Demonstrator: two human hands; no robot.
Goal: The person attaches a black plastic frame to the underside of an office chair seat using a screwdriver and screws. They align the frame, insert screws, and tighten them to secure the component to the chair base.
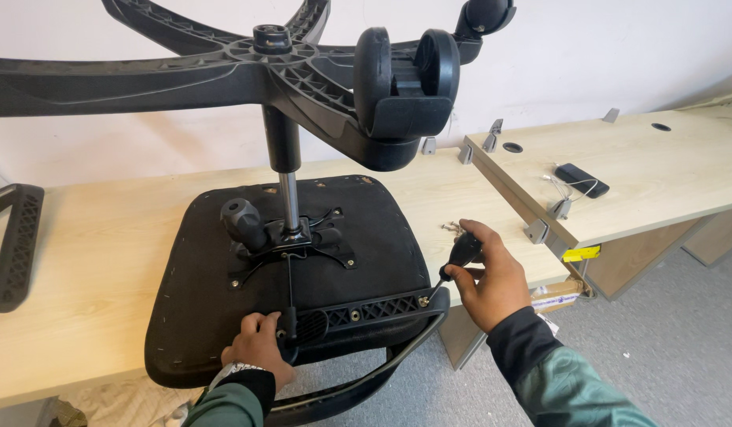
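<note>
An office chair lies upside down on a light wooden desk (89, 261), its black seat underside (200, 285) facing up. The gas column (284, 170) rises to the five-arm base (247, 67), where a caster wheel (405, 79) sits. My right hand (488, 281) grips a black-handled screwdriver (459, 257) whose tip meets the right end of a black armrest bracket (374, 310) on the seat's near edge. My left hand (259, 348) presses on that bracket near its left end, fingers curled over it.
A second black armrest (14, 245) lies at the desk's left edge. Loose screws (451, 228) rest beside the seat. An adjoining desk (658, 174) at right holds a dark phone (581, 179) with a white cable. Grey carpet lies below right.
</note>
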